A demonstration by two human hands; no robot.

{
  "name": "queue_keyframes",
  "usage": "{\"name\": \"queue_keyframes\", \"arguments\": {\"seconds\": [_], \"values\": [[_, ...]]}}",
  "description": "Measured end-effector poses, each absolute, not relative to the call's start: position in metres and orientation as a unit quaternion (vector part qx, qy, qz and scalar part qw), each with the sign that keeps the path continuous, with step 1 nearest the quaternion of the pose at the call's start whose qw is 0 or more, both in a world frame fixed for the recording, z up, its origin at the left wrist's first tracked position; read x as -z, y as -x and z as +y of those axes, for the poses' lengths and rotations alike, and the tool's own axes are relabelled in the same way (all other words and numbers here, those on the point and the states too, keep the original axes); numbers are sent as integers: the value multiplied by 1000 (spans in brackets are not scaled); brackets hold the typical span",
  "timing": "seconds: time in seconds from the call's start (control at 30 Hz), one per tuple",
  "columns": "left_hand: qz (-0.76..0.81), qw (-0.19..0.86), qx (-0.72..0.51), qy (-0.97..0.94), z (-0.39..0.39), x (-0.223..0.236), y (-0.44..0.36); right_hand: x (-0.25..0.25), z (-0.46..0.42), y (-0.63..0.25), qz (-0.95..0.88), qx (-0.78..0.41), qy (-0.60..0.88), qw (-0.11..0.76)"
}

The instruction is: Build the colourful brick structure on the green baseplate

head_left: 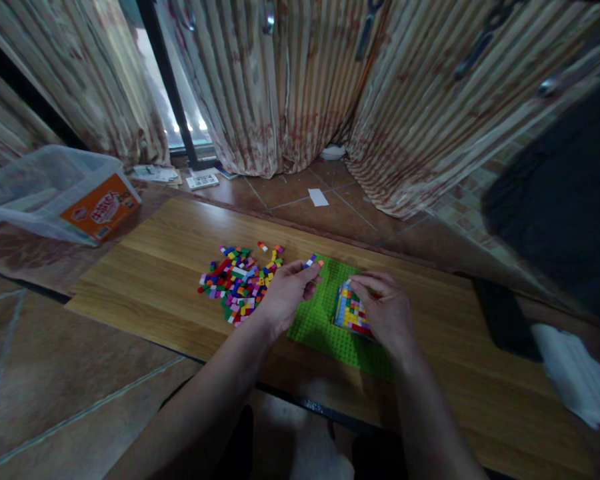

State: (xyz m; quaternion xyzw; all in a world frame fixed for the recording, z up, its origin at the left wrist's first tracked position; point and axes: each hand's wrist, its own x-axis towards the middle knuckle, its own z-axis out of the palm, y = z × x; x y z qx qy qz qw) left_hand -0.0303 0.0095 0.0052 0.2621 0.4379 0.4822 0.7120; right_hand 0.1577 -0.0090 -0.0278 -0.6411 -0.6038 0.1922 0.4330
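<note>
The left hand (289,291) pinches small bricks (311,261), maybe to keep them handy. The right hand (386,307) bends over the block (351,311); I cannot tell if it pinches anything. The block sits on the mat (314,327), perhaps for steadiness, with the pile (237,283) at nine o'clock.

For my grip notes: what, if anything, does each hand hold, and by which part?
The left hand pinches small bricks; their gripped part is hidden. Whether the right hand, at the colourful block, holds anything cannot be told.

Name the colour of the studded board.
The board is green, best seen in the head view.
</note>
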Motion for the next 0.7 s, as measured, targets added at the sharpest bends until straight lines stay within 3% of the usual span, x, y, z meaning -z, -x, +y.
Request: {"name": "queue_keyframes", "arguments": {"seconds": [0.7], "values": [[428,722,-481,-251,7,-3,32,21,-8,-152,-572,-259,665,405]]}}
